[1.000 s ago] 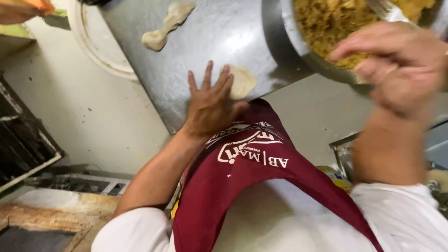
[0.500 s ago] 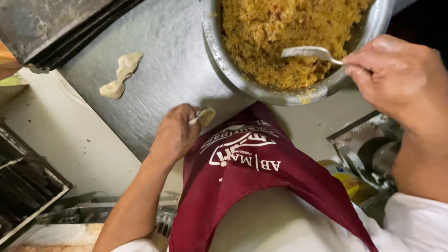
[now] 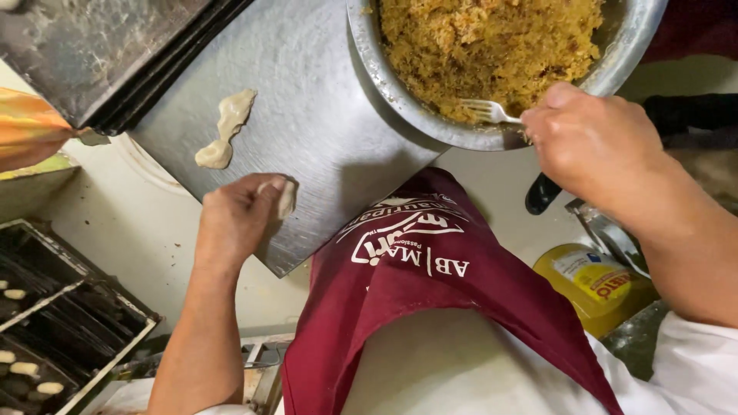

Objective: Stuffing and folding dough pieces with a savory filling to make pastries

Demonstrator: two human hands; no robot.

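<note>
Dough piece [image 3: 286,198]: small and pale, at the near edge of the steel sheet [image 3: 323,131], close to its near corner; I see my left hand [image 3: 234,219] curled over it, fingertips pinching it.
Dough smear [image 3: 223,131]: 1 pale strip flat on the sheet's left part, apart from my left hand.
Dark trays [image 3: 92,54]: stacked at the sheet's far-left edge.
Bowl [image 3: 400,92]: metal, on the sheet's far-right part, full of yellow-brown filling [image 3: 492,46].
Fork [image 3: 488,113]: tines in the filling at the bowl's near rim; my right hand [image 3: 596,146] is closed around its handle.
Apron [image 3: 430,284]: maroon, below the sheet.
</note>
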